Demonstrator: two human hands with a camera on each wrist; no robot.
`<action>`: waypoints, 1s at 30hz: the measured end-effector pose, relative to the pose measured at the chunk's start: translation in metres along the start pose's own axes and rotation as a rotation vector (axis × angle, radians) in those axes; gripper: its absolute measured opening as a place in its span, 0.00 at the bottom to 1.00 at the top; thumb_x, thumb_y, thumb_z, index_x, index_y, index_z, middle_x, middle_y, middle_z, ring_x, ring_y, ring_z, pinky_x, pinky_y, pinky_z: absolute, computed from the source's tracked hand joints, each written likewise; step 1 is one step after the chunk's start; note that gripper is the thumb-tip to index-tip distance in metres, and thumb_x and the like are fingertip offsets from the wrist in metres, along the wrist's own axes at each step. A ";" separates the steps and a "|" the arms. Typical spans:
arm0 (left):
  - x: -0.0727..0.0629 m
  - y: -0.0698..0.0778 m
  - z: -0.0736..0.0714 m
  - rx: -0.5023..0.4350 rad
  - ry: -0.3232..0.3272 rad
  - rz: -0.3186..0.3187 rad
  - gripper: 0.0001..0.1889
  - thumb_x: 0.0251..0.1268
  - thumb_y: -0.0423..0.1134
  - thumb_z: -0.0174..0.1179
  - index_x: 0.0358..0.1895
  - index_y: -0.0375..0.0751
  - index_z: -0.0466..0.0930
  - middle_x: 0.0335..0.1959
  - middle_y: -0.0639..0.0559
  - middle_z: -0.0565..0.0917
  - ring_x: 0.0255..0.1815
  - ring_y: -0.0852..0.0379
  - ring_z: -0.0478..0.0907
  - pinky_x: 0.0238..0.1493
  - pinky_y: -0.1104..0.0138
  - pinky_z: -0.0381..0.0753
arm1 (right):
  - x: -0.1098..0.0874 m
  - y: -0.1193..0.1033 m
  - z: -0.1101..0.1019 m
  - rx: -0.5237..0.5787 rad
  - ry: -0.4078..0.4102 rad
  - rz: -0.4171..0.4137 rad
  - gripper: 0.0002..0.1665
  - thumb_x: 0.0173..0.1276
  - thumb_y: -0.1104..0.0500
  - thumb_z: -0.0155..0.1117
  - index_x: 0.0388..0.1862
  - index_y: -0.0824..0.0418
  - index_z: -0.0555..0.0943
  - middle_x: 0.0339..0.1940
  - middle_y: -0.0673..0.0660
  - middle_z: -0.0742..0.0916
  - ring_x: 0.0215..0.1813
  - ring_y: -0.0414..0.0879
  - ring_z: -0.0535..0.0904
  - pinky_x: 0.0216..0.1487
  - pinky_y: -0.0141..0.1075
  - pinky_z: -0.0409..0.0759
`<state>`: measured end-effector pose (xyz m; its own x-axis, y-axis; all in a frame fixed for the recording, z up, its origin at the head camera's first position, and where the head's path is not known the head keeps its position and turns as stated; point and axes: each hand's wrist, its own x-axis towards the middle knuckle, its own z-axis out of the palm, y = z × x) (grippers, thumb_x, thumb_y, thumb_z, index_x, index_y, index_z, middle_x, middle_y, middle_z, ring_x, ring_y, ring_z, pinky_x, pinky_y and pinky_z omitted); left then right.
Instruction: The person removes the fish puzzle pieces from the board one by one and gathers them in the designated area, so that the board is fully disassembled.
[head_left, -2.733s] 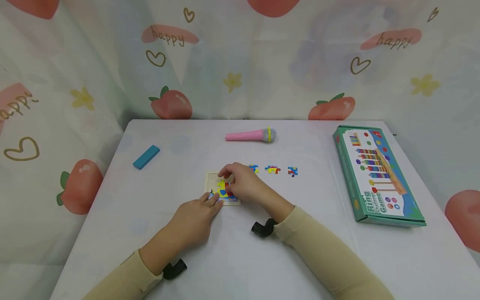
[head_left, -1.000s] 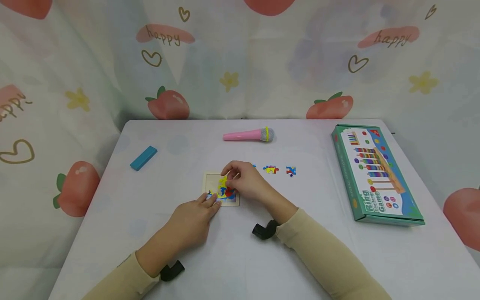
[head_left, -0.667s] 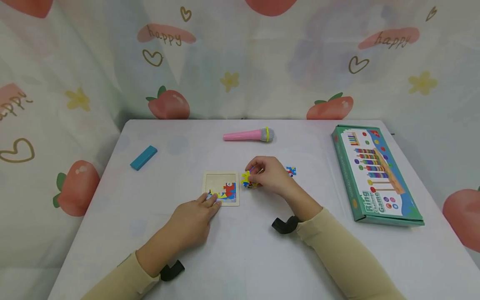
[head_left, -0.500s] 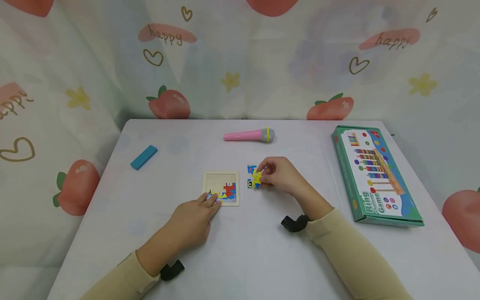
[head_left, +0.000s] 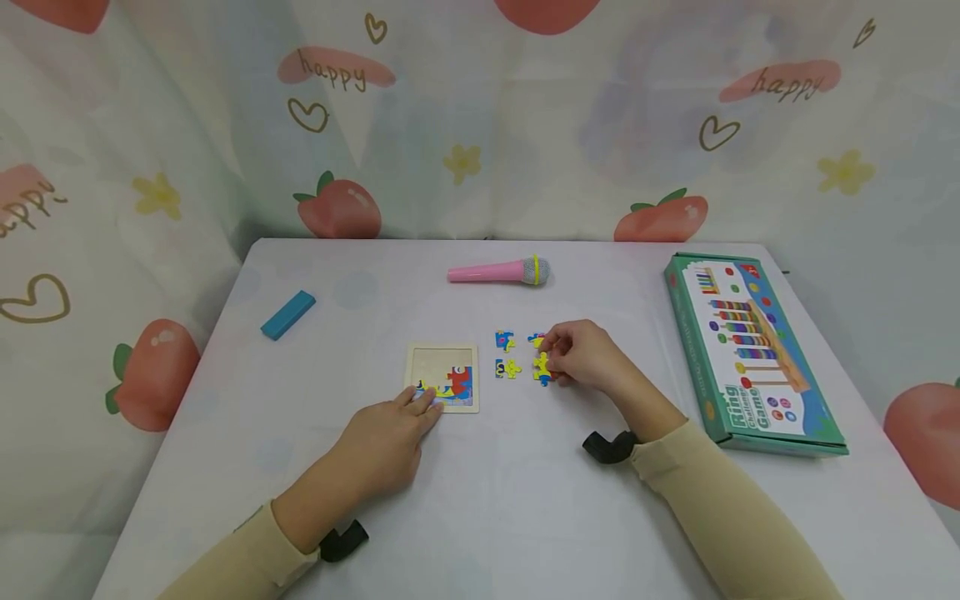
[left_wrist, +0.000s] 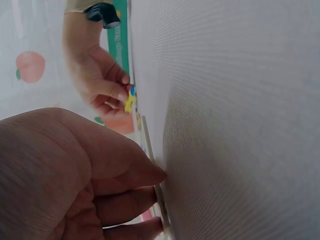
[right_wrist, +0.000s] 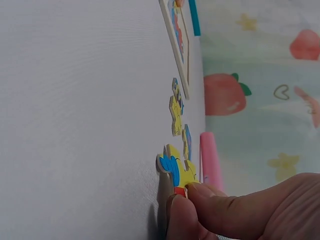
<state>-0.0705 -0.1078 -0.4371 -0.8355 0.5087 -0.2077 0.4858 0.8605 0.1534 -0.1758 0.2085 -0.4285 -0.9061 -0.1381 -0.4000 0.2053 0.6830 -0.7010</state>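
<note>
My right hand [head_left: 588,358] pinches a yellow puzzle piece [head_left: 541,367] with blue and red parts between thumb and fingers. In the right wrist view the held puzzle piece [right_wrist: 175,167] is tilted, close over the table. My left hand [head_left: 384,437] rests its fingertips on the near left part of a small wooden puzzle tray [head_left: 430,358]. Red, blue and yellow pieces [head_left: 459,382] fill part of the tray's near side, partly under those fingers; its far side shows bare wood. A yellow-and-blue piece [head_left: 512,369] and a blue piece [head_left: 504,339] lie between tray and right hand.
Another loose piece [head_left: 535,338] is partly hidden by the right hand. A pink toy microphone [head_left: 495,271] lies at the back of the white table [head_left: 480,517]. On the left is a blue block [head_left: 288,315]; a green toy box [head_left: 757,358] lies on the right.
My right hand has lifted the yellow piece out of the tray and carried it right, past the loose pieces. The left hand has stayed on the tray.
</note>
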 end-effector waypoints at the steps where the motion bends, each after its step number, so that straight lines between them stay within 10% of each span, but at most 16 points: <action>1: 0.000 0.000 0.000 0.001 -0.001 0.000 0.26 0.75 0.38 0.61 0.75 0.46 0.79 0.79 0.49 0.77 0.80 0.42 0.74 0.70 0.48 0.84 | 0.000 0.001 0.000 -0.005 0.000 -0.001 0.11 0.70 0.70 0.70 0.49 0.63 0.87 0.33 0.56 0.82 0.30 0.45 0.84 0.35 0.34 0.89; 17: 0.000 0.000 0.002 0.004 0.002 -0.005 0.27 0.74 0.38 0.61 0.75 0.46 0.79 0.79 0.50 0.77 0.80 0.42 0.74 0.68 0.47 0.85 | 0.000 0.003 0.007 -0.251 0.134 -0.014 0.08 0.68 0.64 0.75 0.45 0.57 0.87 0.37 0.57 0.85 0.43 0.52 0.78 0.41 0.38 0.75; 30: 0.000 0.001 0.001 0.001 0.016 -0.005 0.26 0.75 0.37 0.60 0.75 0.46 0.80 0.78 0.49 0.78 0.80 0.41 0.75 0.68 0.47 0.85 | -0.008 -0.023 0.028 -0.219 0.136 -0.107 0.13 0.70 0.62 0.74 0.51 0.55 0.86 0.41 0.55 0.84 0.43 0.51 0.79 0.42 0.39 0.77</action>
<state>-0.0696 -0.1065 -0.4380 -0.8418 0.5041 -0.1932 0.4819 0.8629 0.1519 -0.1626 0.1736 -0.4253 -0.9627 -0.1306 -0.2369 0.0340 0.8104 -0.5849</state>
